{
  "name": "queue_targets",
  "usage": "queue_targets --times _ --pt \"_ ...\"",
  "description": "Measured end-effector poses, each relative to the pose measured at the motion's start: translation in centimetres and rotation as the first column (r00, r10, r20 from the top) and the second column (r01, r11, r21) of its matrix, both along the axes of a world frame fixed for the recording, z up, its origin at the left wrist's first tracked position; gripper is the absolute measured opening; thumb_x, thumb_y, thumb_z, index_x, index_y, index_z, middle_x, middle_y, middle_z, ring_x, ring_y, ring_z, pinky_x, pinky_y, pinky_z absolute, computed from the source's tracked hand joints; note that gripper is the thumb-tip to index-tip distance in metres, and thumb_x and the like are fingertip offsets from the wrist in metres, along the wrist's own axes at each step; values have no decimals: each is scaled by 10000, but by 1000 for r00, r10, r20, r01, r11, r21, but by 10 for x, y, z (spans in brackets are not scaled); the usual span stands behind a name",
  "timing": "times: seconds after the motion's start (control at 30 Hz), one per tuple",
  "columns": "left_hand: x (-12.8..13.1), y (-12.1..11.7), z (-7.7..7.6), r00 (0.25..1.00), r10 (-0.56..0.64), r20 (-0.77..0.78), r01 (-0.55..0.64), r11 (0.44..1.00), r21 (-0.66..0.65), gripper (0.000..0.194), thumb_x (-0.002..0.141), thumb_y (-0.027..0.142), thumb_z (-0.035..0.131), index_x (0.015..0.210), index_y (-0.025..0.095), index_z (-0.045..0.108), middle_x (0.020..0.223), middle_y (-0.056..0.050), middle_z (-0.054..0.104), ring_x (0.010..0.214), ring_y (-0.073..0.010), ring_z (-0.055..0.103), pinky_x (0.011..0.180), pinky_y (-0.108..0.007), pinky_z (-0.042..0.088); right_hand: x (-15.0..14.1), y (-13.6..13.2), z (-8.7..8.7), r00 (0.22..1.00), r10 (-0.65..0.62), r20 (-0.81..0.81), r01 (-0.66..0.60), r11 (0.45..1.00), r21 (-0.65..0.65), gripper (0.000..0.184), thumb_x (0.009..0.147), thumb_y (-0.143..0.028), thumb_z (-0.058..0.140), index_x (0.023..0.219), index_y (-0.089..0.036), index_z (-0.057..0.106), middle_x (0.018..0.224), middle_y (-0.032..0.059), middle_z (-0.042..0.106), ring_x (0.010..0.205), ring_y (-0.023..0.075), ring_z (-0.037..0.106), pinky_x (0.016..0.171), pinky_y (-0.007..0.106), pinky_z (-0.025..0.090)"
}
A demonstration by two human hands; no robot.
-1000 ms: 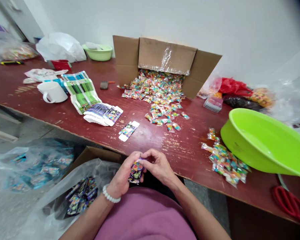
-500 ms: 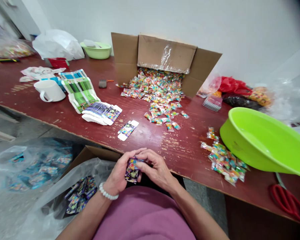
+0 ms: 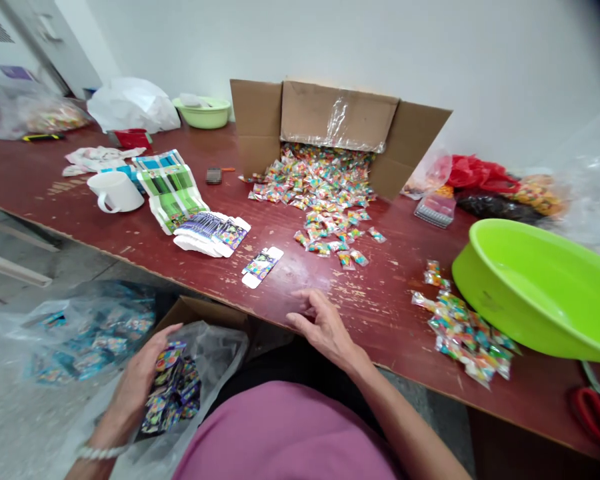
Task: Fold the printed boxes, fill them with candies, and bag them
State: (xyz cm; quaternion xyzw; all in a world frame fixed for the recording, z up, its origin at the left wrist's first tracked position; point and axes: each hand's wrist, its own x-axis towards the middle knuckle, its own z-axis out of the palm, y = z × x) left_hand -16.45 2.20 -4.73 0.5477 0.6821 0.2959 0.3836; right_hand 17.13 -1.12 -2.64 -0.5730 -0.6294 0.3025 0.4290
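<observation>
My left hand (image 3: pixel 139 381) is down at the lower left, over a plastic-lined carton (image 3: pixel 200 313) beside the table. Its fingers are closed on a small colourful folded box (image 3: pixel 167 356), just above several similar boxes (image 3: pixel 177 400) lying in the bag. My right hand (image 3: pixel 324 325) rests on the front edge of the red table (image 3: pixel 380 307) with its fingers loosely apart and nothing in them. One flat unfolded box blank (image 3: pixel 261 265) lies just beyond the right hand. A stack of flat blanks (image 3: pixel 211 232) sits further left.
An open cardboard box (image 3: pixel 330 110) on its side spills small candy packets (image 3: pixel 325 190) across the table. Another heap of packets (image 3: pixel 467 330) lies by a lime-green basin (image 3: pixel 535 287). A white mug (image 3: pixel 115 191), printed sheets (image 3: pixel 173 187) and red scissors (image 3: pixel 597 413) are also there.
Both hands were together on the small box in front of me. The left hand has carried it down and left over the carton, and the right hand has let go and moved onto the table edge.
</observation>
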Motion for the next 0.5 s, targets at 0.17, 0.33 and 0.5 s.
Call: queue_targets --times 0.17,0.33,0.5 --pt "6 20 -4 940 -38 -338 86 988 130 566 866 594 487 1274 213 581 1182 -108 686 1103 -330 628 972 -445 474 2 7 -10 1000 -7 -17 5 996 -87 216 862 -269 637 1071 -216 648 887 15 661 745 157 622 720 290 493" --pt "118 66 22 762 -102 -639 381 869 315 573 918 552 447 1354 191 541 1235 -168 630 1110 -343 568 967 -442 415 -3 6 -28 984 -18 175 11 999 38 124 869 -181 601 965 -222 669 917 39 692 807 183 642 758 301 483" --pt "166 118 27 785 -171 -595 326 931 162 559 788 563 646 1171 157 645 1247 -238 588 1224 -450 466 937 -529 385 -3 2 -32 975 -17 222 -19 987 160 157 894 -136 561 963 -232 665 951 63 702 891 209 638 814 319 486"
